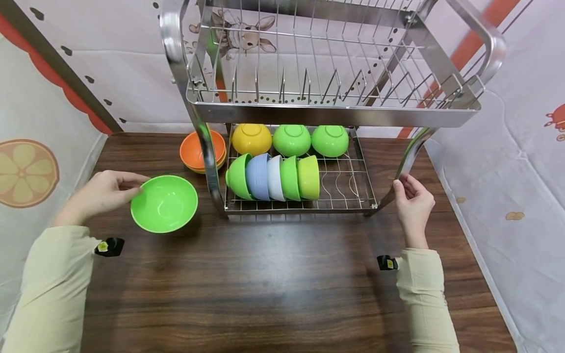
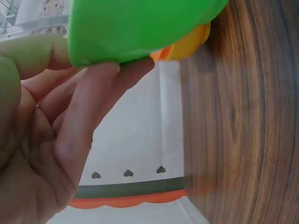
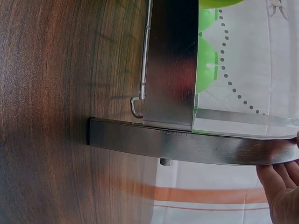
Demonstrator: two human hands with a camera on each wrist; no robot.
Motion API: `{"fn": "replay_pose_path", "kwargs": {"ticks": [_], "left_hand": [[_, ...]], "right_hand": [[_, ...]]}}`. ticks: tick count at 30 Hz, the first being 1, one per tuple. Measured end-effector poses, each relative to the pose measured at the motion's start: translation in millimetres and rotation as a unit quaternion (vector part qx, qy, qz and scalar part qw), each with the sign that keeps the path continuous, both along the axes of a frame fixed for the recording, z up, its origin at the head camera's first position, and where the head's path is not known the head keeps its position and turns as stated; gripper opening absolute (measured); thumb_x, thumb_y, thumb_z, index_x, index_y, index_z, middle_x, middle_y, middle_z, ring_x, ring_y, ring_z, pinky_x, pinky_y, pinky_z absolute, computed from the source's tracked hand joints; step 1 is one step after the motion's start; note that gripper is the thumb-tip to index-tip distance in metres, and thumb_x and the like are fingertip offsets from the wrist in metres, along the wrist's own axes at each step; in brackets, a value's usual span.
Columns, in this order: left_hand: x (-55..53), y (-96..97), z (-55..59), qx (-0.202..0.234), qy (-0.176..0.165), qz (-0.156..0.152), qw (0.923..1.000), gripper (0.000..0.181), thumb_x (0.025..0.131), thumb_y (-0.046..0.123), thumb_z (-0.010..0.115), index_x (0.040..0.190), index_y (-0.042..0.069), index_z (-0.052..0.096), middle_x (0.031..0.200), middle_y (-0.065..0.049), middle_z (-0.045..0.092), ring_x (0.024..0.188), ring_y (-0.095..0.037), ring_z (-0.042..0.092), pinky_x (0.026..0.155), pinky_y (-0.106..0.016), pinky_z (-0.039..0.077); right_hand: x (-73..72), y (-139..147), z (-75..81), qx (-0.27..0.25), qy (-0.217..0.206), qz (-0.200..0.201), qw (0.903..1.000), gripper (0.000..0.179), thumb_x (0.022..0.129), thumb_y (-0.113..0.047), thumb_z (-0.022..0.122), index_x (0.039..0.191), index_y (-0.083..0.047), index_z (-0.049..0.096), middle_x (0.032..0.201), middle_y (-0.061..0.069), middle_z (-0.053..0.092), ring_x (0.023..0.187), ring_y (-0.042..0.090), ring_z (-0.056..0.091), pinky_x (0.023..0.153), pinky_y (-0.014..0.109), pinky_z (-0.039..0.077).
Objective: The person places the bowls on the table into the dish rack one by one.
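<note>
Between thumb and fingers, my left hand (image 1: pixel 105 195) pinches the rim of a light green bowl (image 1: pixel 164 205) and holds it, inside facing up, left of the dish rack. From the left wrist view, the bowl's outer wall (image 2: pixel 140 28) slopes away above the fingertips, with the wooden table beyond. My right hand (image 1: pixel 414 208) grips the right front leg (image 1: pixel 412 154) of the two-tier metal dish rack. In the right wrist view, fingers (image 3: pixel 271 184) lie against that flat metal leg, well above its foot on the table.
On the rack's lower tier, a yellow bowl (image 1: pixel 252 139) and two green bowls stand at the back; a row of green, blue (image 1: pixel 258 177), white and lime bowls leans in front. The upper tier (image 1: pixel 309 73) overhangs them. An orange bowl (image 1: pixel 194 149) nests in a yellow one beside the left leg.
</note>
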State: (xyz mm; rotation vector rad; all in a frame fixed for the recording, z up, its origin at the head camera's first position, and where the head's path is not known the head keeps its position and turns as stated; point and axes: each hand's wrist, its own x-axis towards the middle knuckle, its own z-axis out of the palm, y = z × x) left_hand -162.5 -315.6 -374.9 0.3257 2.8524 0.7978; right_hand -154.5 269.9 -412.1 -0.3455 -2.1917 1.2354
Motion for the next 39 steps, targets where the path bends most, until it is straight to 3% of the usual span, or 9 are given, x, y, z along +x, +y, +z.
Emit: {"fn": "replay_pose_path", "kwargs": {"ticks": [6, 10, 15, 18, 20, 22, 30, 39], "left_hand": [[9.9, 10.4, 5.2, 0.018, -0.032, -0.017, 0.9992, 0.03, 0.086, 0.008, 0.056, 0.113, -0.002, 0.06, 0.089, -0.018, 0.068, 0.064, 0.001, 0.058, 0.051, -0.023, 0.047], [17.7, 19.2, 6.9, 0.05, -0.072, -0.032, 0.9957, 0.029, 0.086, 0.003, 0.054, 0.113, -0.005, 0.058, 0.092, -0.02, 0.067, 0.065, -0.004, 0.062, 0.054, -0.026, 0.051], [26.8, 31.0, 6.2, 0.094, -0.109, -0.054, 0.9882, 0.029, 0.084, -0.002, 0.052, 0.112, -0.008, 0.057, 0.094, -0.02, 0.066, 0.068, -0.007, 0.064, 0.057, -0.027, 0.053], [30.5, 38.4, 3.0, 0.101, -0.11, -0.072, 0.9861, 0.028, 0.084, -0.002, 0.053, 0.111, -0.007, 0.058, 0.093, -0.018, 0.066, 0.07, -0.005, 0.063, 0.057, -0.028, 0.053], [32.7, 43.8, 0.2, 0.106, -0.111, -0.084, 0.9846, 0.027, 0.084, -0.002, 0.053, 0.11, -0.006, 0.059, 0.092, -0.016, 0.066, 0.069, -0.005, 0.062, 0.055, -0.027, 0.053], [34.7, 49.3, -2.9, 0.113, -0.113, -0.094, 0.9827, 0.027, 0.083, -0.002, 0.054, 0.11, -0.006, 0.059, 0.091, -0.014, 0.067, 0.068, -0.004, 0.061, 0.054, -0.028, 0.052], [42.5, 71.3, -16.8, 0.15, -0.124, -0.096, 0.9762, 0.028, 0.083, -0.002, 0.053, 0.109, -0.009, 0.058, 0.09, -0.015, 0.067, 0.074, -0.005, 0.062, 0.057, -0.029, 0.053], [49.7, 97.1, -22.6, 0.134, -0.06, -0.073, 0.9865, 0.027, 0.08, -0.001, 0.053, 0.105, -0.002, 0.063, 0.084, -0.008, 0.067, 0.072, -0.008, 0.061, 0.055, -0.024, 0.049]], "right_hand": [[-0.8, 1.1, -1.2, 0.001, 0.004, 0.004, 1.0, 0.027, 0.083, -0.008, 0.063, 0.105, 0.007, 0.064, 0.097, 0.027, 0.063, 0.069, -0.019, 0.052, 0.065, 0.003, 0.043], [-0.4, -0.7, 1.0, 0.004, -0.002, 0.001, 1.0, 0.026, 0.083, -0.006, 0.062, 0.106, 0.008, 0.064, 0.095, 0.026, 0.064, 0.068, -0.019, 0.052, 0.065, 0.003, 0.043], [-0.1, -0.4, 1.2, 0.006, 0.001, -0.002, 1.0, 0.026, 0.083, -0.007, 0.062, 0.105, 0.007, 0.064, 0.088, 0.007, 0.066, 0.068, -0.017, 0.053, 0.065, 0.004, 0.043], [-1.1, 1.1, -1.5, 0.004, 0.006, 0.0, 1.0, 0.026, 0.083, -0.009, 0.063, 0.104, 0.006, 0.065, 0.09, 0.01, 0.067, 0.068, -0.018, 0.053, 0.065, 0.004, 0.043], [-1.3, 0.9, -1.7, 0.004, 0.002, 0.0, 1.0, 0.026, 0.083, -0.009, 0.063, 0.105, 0.006, 0.065, 0.095, 0.022, 0.065, 0.068, -0.018, 0.053, 0.065, 0.004, 0.043], [-1.3, 0.8, -2.1, -0.001, 0.001, 0.001, 1.0, 0.026, 0.083, -0.008, 0.062, 0.105, 0.006, 0.064, 0.096, 0.026, 0.064, 0.068, -0.018, 0.052, 0.065, 0.004, 0.043], [-0.6, -0.6, -1.6, -0.001, 0.002, -0.002, 1.0, 0.026, 0.083, -0.009, 0.063, 0.105, 0.005, 0.065, 0.095, 0.021, 0.065, 0.069, -0.017, 0.053, 0.065, 0.005, 0.044], [1.0, -2.4, 0.8, -0.016, 0.0, 0.001, 0.9999, 0.027, 0.083, -0.008, 0.063, 0.107, 0.005, 0.064, 0.098, 0.025, 0.063, 0.07, -0.018, 0.053, 0.067, 0.005, 0.044]]}}
